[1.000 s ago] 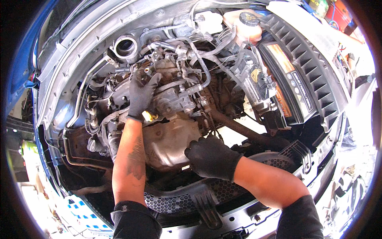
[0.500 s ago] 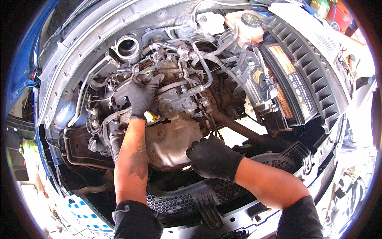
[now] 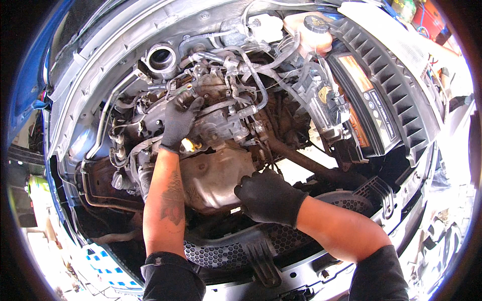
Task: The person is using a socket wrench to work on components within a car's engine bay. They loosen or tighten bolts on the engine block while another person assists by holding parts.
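My left hand (image 3: 181, 120), in a black glove, is on top of the engine (image 3: 216, 130). Its fingers are bent inward near a small fitting; whatever they grip is hidden. Close to that wrist is a yellow dipstick handle (image 3: 189, 145). My right hand (image 3: 268, 198), also gloved in black, is curled into a fist at the right edge of the metal heat shield (image 3: 216, 175). Thin dark cables (image 3: 273, 163) run just above its knuckles, and the fist's contents cannot be seen.
To the right sits a car battery (image 3: 369, 108) beside a ribbed black trim panel (image 3: 386, 75). A coolant reservoir (image 3: 306, 37) with a black cap is at the back. An open round pipe (image 3: 161, 59) faces up behind the engine. Honeycomb grille mesh (image 3: 216, 255) lies along the front.
My left hand has shifted slightly, and its thumb, spread out before, is now drawn in with the fingers. My right hand has stayed nearly in place.
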Demonstrator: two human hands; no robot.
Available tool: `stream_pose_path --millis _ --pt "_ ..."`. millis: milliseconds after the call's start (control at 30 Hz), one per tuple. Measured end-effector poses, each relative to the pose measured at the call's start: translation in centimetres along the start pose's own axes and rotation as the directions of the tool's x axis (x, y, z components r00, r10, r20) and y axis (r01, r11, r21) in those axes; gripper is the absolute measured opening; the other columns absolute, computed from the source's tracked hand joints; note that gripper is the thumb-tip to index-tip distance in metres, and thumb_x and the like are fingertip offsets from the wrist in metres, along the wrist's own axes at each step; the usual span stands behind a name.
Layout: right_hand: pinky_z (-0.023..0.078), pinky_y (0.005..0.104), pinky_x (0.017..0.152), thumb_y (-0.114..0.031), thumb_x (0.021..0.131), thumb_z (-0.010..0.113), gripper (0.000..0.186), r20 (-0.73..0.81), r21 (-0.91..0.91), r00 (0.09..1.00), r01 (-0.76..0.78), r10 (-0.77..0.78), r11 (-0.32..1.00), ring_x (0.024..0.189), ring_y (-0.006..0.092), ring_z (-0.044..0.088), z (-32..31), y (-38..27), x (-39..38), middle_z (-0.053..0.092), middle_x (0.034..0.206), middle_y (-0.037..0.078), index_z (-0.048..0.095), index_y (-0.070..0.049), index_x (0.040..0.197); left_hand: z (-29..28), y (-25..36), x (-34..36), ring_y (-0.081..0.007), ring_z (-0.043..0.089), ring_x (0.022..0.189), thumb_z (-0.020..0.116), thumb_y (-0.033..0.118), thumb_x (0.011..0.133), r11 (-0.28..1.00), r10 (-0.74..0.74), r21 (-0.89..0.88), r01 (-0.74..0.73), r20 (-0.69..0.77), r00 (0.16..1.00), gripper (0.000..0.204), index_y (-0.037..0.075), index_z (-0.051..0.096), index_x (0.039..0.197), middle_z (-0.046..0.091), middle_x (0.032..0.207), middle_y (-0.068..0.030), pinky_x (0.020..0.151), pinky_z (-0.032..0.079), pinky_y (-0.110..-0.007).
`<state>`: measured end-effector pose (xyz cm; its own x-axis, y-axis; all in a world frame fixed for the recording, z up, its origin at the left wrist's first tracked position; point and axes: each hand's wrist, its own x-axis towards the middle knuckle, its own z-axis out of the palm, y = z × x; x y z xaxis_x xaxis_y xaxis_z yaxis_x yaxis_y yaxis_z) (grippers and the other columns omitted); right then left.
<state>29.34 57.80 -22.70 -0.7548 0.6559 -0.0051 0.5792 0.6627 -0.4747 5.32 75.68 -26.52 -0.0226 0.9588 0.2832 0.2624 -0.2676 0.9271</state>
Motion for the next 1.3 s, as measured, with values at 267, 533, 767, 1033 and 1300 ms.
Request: stream_pose_path --millis 267,533,767,1033,1300 --pt "0.057 0.0464 0.062 -0.021 0.075 0.075 0.020 0.019 -0.008 1.000 -0.002 0.003 1.000 0.068 0.0351 0.071 0.1 0.0 0.1 0.068 0.078 0.018 0.069 -0.003 0.082 0.4 0.8 0.0 -0.0090 0.062 0.078 0.083 0.017 0.087 0.998 -0.031 0.054 0.038 -0.134 0.991 0.020 0.000 0.072 0.086 0.073 0.084 -0.0037 0.075 0.052 -0.029" --pt "0.057 0.0479 0.062 -0.021 0.075 0.076 0.020 0.011 -0.010 1.000 0.012 -0.012 1.000 0.068 0.0357 0.071 -0.2 -0.3 0.1 0.068 0.078 0.018 0.069 -0.003 0.081 -1.1 -0.5 0.2 -0.0105 0.063 0.079 0.082 0.015 0.088 0.962 -0.078 0.251 0.107 -0.123 0.989 0.018 0.000 0.074 0.095 0.075 0.087 -0.0062 0.075 0.052 -0.030" --pt "0.057 0.0486 0.063 -0.021 0.074 0.076 0.021 0.008 -0.014 1.000 0.007 -0.007 1.000 0.069 0.0361 0.072 -0.2 -0.4 0.1 0.068 0.079 0.018 0.068 -0.003 0.081 -1.7 -1.3 0.3 -0.0058 0.058 0.076 0.077 0.008 0.092 0.950 -0.027 0.308 0.047 -0.069 0.997 0.015 0.003 0.068 0.081 0.070 0.081 0.0003 0.070 0.048 -0.026" --pt "0.057 0.0472 0.064 -0.021 0.075 0.076 0.020 0.022 0.000 1.000 -0.005 0.005 1.000 0.069 0.0356 0.072 -0.1 -0.4 0.2 0.068 0.079 0.018 0.069 -0.003 0.081 -0.4 -0.8 0.3 -0.0086 0.060 0.062 0.085 0.026 0.086 0.960 0.224 0.174 -0.218 -0.016 0.975 0.032 0.001 0.068 0.074 0.067 0.066 -0.0008 0.063 0.050 -0.028" --pt "0.057 0.0477 0.065 -0.021 0.075 0.075 0.020 0.015 -0.002 1.000 0.002 -0.001 1.000 0.071 0.0354 0.072 -0.3 -0.5 0.1 0.068 0.079 0.018 0.069 -0.003 0.082 -0.4 -0.8 0.3 -0.0075 0.054 0.063 0.084 0.024 0.087 0.991 0.093 0.108 -0.081 -0.104 0.990 0.028 0.002 0.071 0.075 0.068 0.068 -0.0018 0.060 0.046 -0.029"
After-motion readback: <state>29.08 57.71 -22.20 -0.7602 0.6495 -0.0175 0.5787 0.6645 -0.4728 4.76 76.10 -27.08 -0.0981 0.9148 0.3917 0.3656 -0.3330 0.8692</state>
